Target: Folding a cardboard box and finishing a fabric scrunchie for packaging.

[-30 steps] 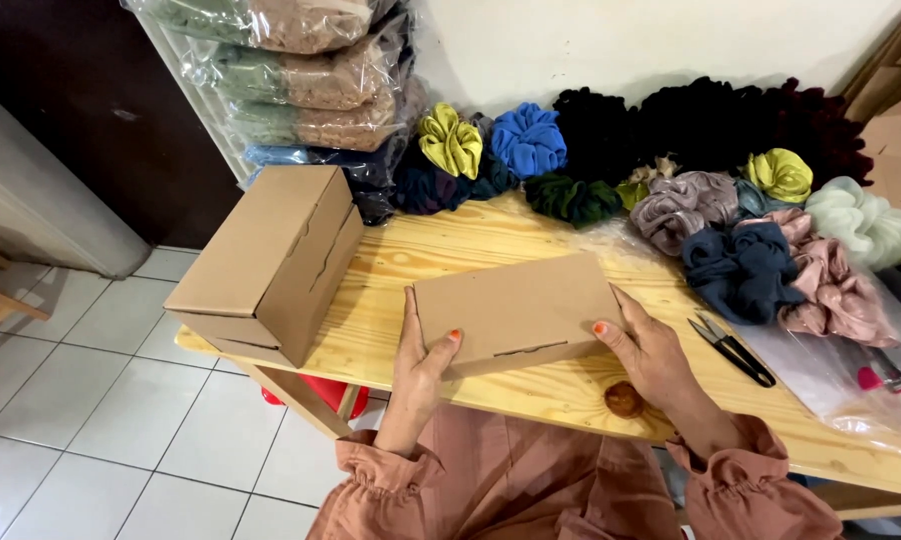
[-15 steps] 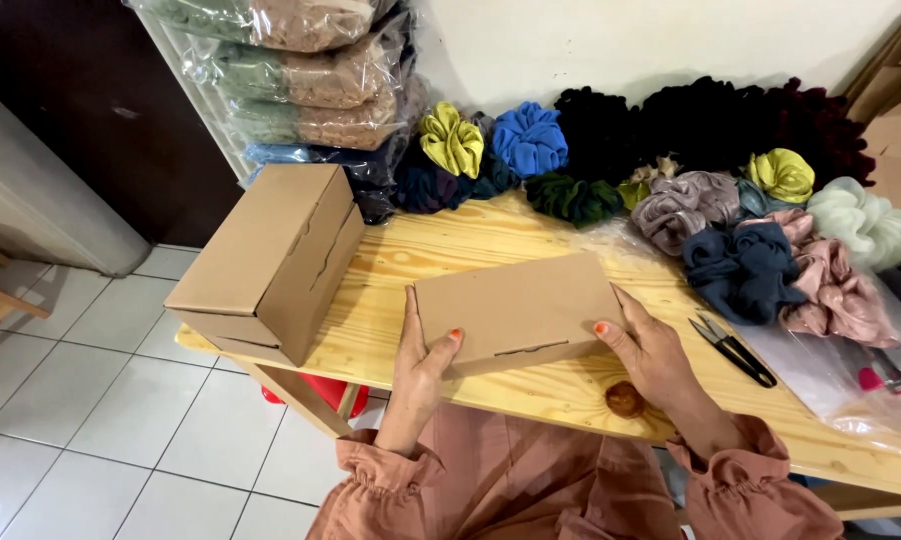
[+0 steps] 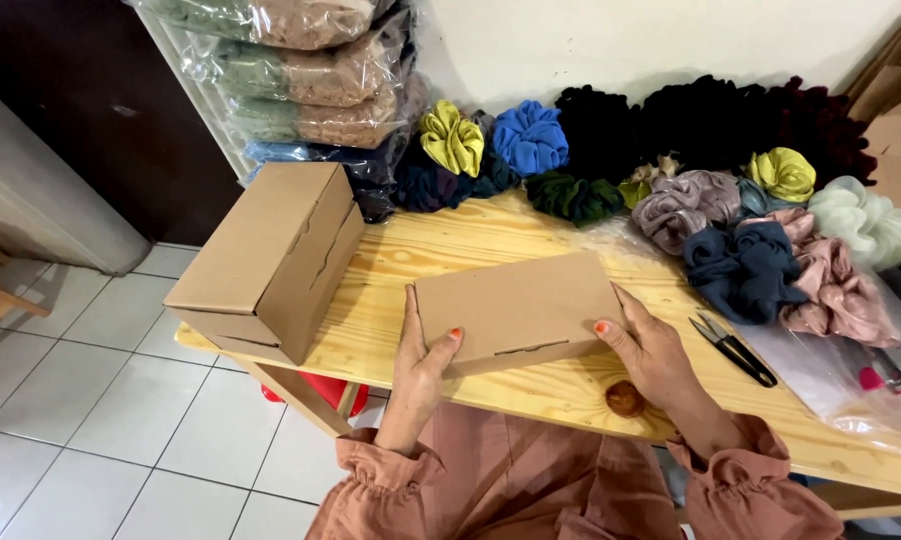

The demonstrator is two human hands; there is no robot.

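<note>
While it rests on the wooden bench (image 3: 571, 395), the closed cardboard box (image 3: 516, 308) is gripped at both ends: its left end by the left hand (image 3: 423, 355), its right by the right hand (image 3: 651, 350). Black scissors (image 3: 736, 348) lie just beside the right hand.

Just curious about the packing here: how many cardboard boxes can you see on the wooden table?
2. A closed flat box lies near the table's front edge, held between the left hand and right hand. A bigger box sits at the table's left end. More cardboard at the far right edge may be others.
</note>
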